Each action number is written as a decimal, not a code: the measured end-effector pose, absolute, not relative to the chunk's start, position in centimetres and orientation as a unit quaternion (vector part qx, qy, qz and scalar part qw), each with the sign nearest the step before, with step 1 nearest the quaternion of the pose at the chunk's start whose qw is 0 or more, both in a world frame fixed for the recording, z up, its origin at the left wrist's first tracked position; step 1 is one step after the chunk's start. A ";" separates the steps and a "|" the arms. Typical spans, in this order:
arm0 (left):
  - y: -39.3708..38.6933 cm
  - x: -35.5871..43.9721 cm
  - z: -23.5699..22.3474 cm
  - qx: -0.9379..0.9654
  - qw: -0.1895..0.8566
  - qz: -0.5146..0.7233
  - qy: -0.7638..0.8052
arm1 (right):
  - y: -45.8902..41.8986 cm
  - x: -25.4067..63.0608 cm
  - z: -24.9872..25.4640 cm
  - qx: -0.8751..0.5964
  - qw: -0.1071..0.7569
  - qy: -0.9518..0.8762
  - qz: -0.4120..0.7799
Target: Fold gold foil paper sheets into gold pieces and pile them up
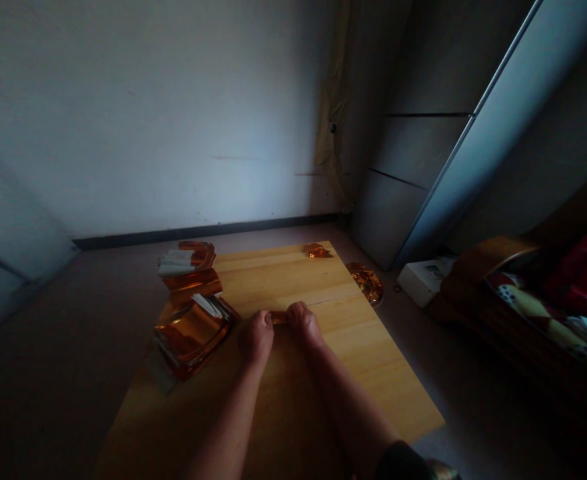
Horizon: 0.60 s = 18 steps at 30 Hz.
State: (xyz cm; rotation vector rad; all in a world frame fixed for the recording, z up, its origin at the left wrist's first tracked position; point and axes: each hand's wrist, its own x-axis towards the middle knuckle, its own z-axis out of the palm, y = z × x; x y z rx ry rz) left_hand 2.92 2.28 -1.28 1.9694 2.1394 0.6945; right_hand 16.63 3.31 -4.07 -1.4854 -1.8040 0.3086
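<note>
Over the middle of a light wooden table (373, 373), my left hand (258, 335) and my right hand (304, 323) are both closed on a narrow strip of shiny copper-coloured foil (280, 317). The strip spans the short gap between my fists, and its ends are hidden inside my fingers. To the left of my left hand lies a stack of copper foil sheets (186, 330) with pale backing. Behind that stack, more foil sheets (193, 279) and a curled foil bundle (200, 253) sit along the table's left edge.
A small folded foil piece (318, 251) rests at the table's far right corner. Beyond the right edge, crumpled foil (366, 283) is down near the floor. A white box (420, 279) stands by a wooden seat (498, 257) on the right. A pale wall (198, 120) rises behind.
</note>
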 end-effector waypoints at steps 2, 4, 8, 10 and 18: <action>2.3 3.0 -1.2 0.652 0.075 0.229 0.718 | 3.4 16.6 -4.1 -0.574 0.367 -0.722 0.125; 2.2 3.1 -1.1 0.650 0.077 0.227 0.721 | 3.4 16.6 -4.1 -0.562 0.357 -0.735 0.129; 2.3 2.8 -1.3 0.656 0.092 0.240 0.709 | 3.3 16.7 -4.1 -0.554 0.388 -0.724 0.138; 2.4 2.7 -1.5 0.659 0.096 0.260 0.699 | 3.3 16.7 -4.1 -0.559 0.411 -0.705 0.145; 2.6 1.3 -2.7 0.661 0.157 0.383 0.627 | 3.2 16.9 -3.9 -0.564 0.456 -0.675 0.138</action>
